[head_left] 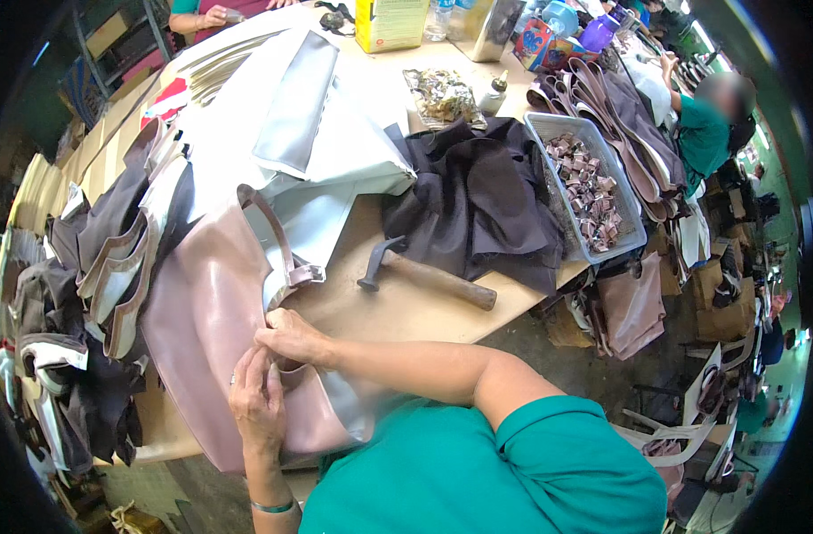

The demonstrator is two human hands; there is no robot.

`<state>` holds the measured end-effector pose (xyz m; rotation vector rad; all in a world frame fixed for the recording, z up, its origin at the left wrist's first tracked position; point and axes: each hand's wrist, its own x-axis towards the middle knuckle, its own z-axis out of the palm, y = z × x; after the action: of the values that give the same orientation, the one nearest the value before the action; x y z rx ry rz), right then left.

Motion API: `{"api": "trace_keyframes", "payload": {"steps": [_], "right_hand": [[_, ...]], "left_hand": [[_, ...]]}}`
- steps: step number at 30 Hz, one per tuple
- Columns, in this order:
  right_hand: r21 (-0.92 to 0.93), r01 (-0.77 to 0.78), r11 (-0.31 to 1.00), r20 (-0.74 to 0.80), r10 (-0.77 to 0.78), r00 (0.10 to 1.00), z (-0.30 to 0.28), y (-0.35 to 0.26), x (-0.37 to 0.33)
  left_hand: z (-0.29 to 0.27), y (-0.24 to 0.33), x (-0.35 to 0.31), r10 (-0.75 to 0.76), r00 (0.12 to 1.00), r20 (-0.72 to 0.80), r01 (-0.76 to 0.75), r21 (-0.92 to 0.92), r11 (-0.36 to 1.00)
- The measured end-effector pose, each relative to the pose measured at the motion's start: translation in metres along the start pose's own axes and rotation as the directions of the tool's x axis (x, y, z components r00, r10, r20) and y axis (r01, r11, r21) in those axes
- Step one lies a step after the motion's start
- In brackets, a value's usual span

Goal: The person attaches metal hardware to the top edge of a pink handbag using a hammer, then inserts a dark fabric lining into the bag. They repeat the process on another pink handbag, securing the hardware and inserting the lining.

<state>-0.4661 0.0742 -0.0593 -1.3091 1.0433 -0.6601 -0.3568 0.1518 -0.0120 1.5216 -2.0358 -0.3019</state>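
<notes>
A dusty-pink leather bag [202, 311] lies on the table's front left part, its white lining showing inside. From its upper edge rises a brown strap [271, 222] with a metal fitting at its lower end. My left hand [257, 405] pinches the bag's edge, its fingertips together. Against it, my right hand [295, 340] is closed on the same edge from the other side, the fingers curled. Whatever small piece may sit between the fingertips is hidden. Beyond my right forearm rests a hammer [433, 278] with a wooden handle and dark head.
A clear plastic bin [633, 238] of small pink strap pieces stands at the right. Dark cloth [478, 196] spreads beside it. White panels [353, 151] are stacked at the back. Folded pieces [113, 240] pile up at the left. Other people work at the far side and right.
</notes>
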Motion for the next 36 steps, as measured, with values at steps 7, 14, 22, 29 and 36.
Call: {"api": "trace_keyframes", "payload": {"steps": [7, 14, 22, 29, 36], "right_hand": [[0.074, 0.674, 0.735, 0.023, -0.677, 0.736, 0.004, -0.093, -0.028], [-0.001, 0.76, 0.65, -0.15, -0.752, 0.642, -0.093, -0.141, -0.104], [-0.144, 0.578, 0.803, -0.787, -0.446, 0.425, -0.203, -0.118, -0.268], [-0.059, 0.815, 0.577, -0.968, -0.232, 0.094, -0.297, -0.108, -0.316], [0.009, 0.423, 0.906, -0.988, 0.072, -0.134, -0.415, 0.082, -0.343]], "left_hand": [[-0.066, 0.044, -0.013, 0.413, 0.819, -0.399, -0.414, 0.088, 0.906], [-0.138, 0.085, 0.01, 0.724, 0.635, 0.269, -0.761, 0.052, 0.647], [-0.035, 0.078, 0.022, 0.595, 0.791, -0.141, -0.611, -0.12, 0.783], [0.007, 0.083, 0.05, 0.615, 0.788, 0.017, -0.595, -0.234, 0.769], [0.06, 0.099, 0.071, 0.626, 0.749, 0.216, -0.558, -0.303, 0.772]]}}
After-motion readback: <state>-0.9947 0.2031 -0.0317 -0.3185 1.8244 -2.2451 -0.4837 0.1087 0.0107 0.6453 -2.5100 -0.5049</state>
